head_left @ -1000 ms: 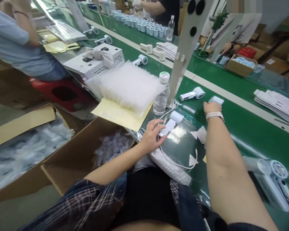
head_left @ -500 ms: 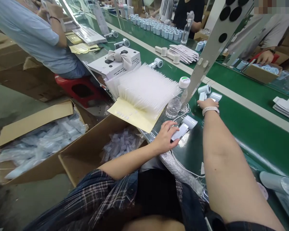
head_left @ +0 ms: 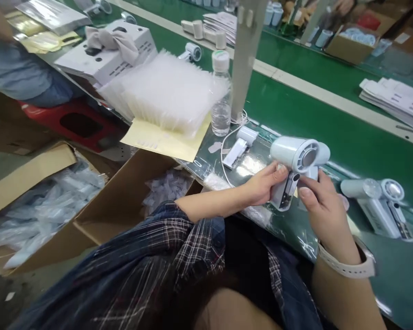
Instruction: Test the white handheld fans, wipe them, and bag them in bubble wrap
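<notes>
Left hand [head_left: 265, 184]: fingers wrapped around the handle of the front fan [head_left: 292, 153], a pale blue handheld one, its thumb high on the handle just under the round head. Right hand [head_left: 325, 208]: fingers grasping the rear fan [head_left: 322, 154], mostly hidden behind the first; its exact grip is only partly visible. Both fans are held up over the near edge of the bench [head_left: 296, 238], in front of the person, tilted, heads uppermost; cannot tell whether they touch. A third fan [head_left: 235, 153] lies on the bench to the left, beside a white cable [head_left: 223, 156]. More fans [head_left: 382, 206] lie at the right, near the right wrist. Upper left of the hands: water bottle [head_left: 221, 103], upright, next to a metal post [head_left: 246, 59]; beside it, a stack of clear plastic sleeves [head_left: 168, 94] on yellow paper [head_left: 179, 145].
</notes>
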Motion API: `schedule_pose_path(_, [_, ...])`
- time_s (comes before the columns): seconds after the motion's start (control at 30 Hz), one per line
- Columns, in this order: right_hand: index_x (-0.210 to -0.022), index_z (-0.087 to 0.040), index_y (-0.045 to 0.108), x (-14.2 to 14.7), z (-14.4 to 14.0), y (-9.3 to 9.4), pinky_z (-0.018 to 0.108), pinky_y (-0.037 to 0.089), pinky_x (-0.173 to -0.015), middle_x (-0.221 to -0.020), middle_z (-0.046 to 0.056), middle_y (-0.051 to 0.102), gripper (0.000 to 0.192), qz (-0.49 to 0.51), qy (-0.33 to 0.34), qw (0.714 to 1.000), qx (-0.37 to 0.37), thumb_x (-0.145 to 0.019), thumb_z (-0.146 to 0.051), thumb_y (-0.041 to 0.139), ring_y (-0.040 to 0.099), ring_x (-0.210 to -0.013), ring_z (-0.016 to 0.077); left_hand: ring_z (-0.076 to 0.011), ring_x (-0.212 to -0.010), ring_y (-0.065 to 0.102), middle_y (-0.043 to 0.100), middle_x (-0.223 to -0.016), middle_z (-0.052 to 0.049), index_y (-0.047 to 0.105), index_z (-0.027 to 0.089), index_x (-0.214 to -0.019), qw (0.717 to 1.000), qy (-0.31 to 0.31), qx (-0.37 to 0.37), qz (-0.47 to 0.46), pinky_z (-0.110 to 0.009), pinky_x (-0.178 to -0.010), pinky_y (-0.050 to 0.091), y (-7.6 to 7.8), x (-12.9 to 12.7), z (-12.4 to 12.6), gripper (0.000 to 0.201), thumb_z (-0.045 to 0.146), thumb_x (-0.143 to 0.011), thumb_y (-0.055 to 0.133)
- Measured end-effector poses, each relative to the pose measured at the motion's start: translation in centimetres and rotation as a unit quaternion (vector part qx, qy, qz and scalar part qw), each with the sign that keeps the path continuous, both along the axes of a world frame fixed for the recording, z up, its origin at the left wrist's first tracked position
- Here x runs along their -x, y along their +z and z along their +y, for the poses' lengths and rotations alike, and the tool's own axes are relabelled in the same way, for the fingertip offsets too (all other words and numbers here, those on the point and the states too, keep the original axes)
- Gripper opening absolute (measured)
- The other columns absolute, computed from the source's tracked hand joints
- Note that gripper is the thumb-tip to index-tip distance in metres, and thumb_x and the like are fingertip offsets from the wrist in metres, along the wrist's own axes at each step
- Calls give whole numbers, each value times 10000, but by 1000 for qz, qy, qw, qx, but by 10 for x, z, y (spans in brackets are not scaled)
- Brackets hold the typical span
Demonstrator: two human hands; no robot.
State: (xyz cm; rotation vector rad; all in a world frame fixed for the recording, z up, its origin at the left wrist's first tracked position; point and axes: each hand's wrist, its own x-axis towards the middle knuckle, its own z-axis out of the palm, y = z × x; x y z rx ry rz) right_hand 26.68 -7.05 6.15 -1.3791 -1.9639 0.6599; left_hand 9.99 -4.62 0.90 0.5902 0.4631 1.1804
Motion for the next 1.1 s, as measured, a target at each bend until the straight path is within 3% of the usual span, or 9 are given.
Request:
schedule_pose_path(0.1, [-1375, -305, 765, -12, -17, -6, 691, 473, -1224, -1564, 146, 617, 690, 23, 22, 999, 22, -1012, -834, 511, 563, -1493, 425, -237, -975, 769, 781, -1003, -61, 698, 199, -1081, 999, -41, 26, -1, -353, -893, 596, -2, -6, -4, 793, 782, -622, 978])
schedule_pose_path(0.17, [-1422, -295, 693, -14, -15, -17, 634, 568, -1119, -1516, 150, 643, 590, 67, -12, 997, 27, -1091, -709, 434, 635, -1410, 387, -255, -992, 776, 785, -1018, -64, 695, 203, -1101, 999, -26, 29, -1, -380, -908, 622, -1, 0, -2, 819, 775, -596, 993])
schedule_pose_path(0.23, [-1300, -239, 684, -9, -5, -36, 559, 627, -935, -1264, 168, 714, 469, 32, -80, 996, 16, -1118, -545, 378, 721, -1160, 356, -293, -1100, 777, 792, -1075, -80, 694, 204, -1083, 1000, 2, 29, 3, -427, -980, 638, 1, 9, 1, 803, 796, -615, 968])
schedule_pose_path(0.3, [-1100, -210, 676, 4, 7, -58, 514, 600, -825, -1034, 160, 683, 302, -51, -114, 992, 10, -1052, -422, 466, 691, -971, 346, -342, -1244, 750, 792, -1143, -103, 692, 196, -1029, 1000, 12, 20, 7, -483, -1063, 631, 4, 18, 3, 758, 832, -677, 905])
schedule_pose_path(0.43, [-843, -244, 572, 27, 13, -82, 497, 532, -853, -943, 166, 636, 115, -87, -53, 995, 22, -942, -286, 529, 632, -962, 355, -387, -1379, 701, 795, -1196, -107, 687, 193, -967, 1000, 26, -1, 3, -540, -1130, 611, 9, 34, 2, 693, 845, -771, 814])
schedule_pose_path(0.57, [-836, -264, 522, 31, -8, -79, 433, 522, -794, -836, 109, 663, 154, -67, -18, 997, 39, -944, -359, 577, 636, -824, 292, -388, -1431, 676, 792, -1260, -130, 722, 180, -1002, 999, 30, 24, -5, -528, -1161, 586, 16, 48, 3, 687, 855, -892, 657])
schedule_pose_path(0.73, [-1200, -220, 676, 36, -31, -66, 377, 576, -751, -884, 64, 783, 413, 155, -1, 968, 200, -942, -540, 722, 738, -814, 258, -428, -1467, 634, 774, -1299, -195, 706, 173, -890, 997, 50, 51, -14, -575, -1163, 566, 27, 62, 10, 883, 1016, -872, 444])
schedule_pose_path(0.93, [-905, -245, 812, 52, -41, -43, 348, 578, -807, -918, 55, 815, 308, 186, 31, 964, 187, -955, -547, 782, 753, -859, 228, -392, -1375, 694, 800, -1144, -183, 638, 204, -722, 997, 74, 8, -17, -507, -1105, 607, 29, 61, 12, 929, 1110, -775, 439])
schedule_pose_path(1.1, [-866, -244, 764, 63, -42, -37, 271, 517, -672, -667, -26, 678, 306, 217, 71, 960, 161, -1051, -482, 716, 648, -643, 141, -382, -1344, 710, 791, -1096, -138, 624, 211, -715, 997, 78, -2, -25, -532, -1040, 636, 23, 61, 11, 890, 1067, -844, 419])
